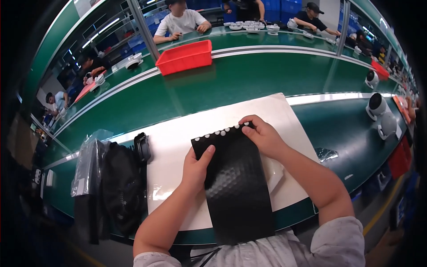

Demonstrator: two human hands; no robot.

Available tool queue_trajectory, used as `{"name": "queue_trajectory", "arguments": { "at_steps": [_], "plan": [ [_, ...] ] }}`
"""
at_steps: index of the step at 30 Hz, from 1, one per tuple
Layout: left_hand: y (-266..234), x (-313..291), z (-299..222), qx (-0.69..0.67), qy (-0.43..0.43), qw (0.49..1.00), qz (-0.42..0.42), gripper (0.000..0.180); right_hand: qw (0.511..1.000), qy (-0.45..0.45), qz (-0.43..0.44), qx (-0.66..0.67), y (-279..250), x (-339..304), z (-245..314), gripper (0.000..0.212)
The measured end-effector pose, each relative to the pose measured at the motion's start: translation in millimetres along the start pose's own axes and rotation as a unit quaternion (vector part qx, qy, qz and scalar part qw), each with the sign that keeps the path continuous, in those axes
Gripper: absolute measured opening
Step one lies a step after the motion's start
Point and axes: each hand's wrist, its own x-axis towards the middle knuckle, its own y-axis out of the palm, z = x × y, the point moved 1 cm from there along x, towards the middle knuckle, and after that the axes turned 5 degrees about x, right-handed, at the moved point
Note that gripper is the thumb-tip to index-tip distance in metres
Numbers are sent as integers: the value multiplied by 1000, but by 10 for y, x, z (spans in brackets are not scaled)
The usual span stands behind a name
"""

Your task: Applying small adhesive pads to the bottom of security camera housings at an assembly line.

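Note:
A long black sheet with a row of white round dots along its far edge hangs toward me over the near edge of the table. My left hand grips its left side, thumb on top and fingers hidden beneath. At the far right corner my right hand pinches the sheet between thumb and fingers, beside the last dots. Under the sheet lies a white board. Part of a white object shows beside the sheet's right edge; the rest is hidden.
Left of the board lie a clear plastic bag, a black bag and a black strap-like item. A red bin stands across the green conveyor. White camera-like devices stand at right. Several people work opposite.

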Motion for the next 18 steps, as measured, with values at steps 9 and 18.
{"name": "queue_trajectory", "arguments": {
  "at_steps": [9,18],
  "plan": [
    [-32,-79,-117,-8,-74,997,18,27,998,-10,20,-63,20,-31,35,19],
    [-73,-79,-112,-3,-96,995,42,25,999,-37,24,-13,26,-30,30,18]
  ]
}}
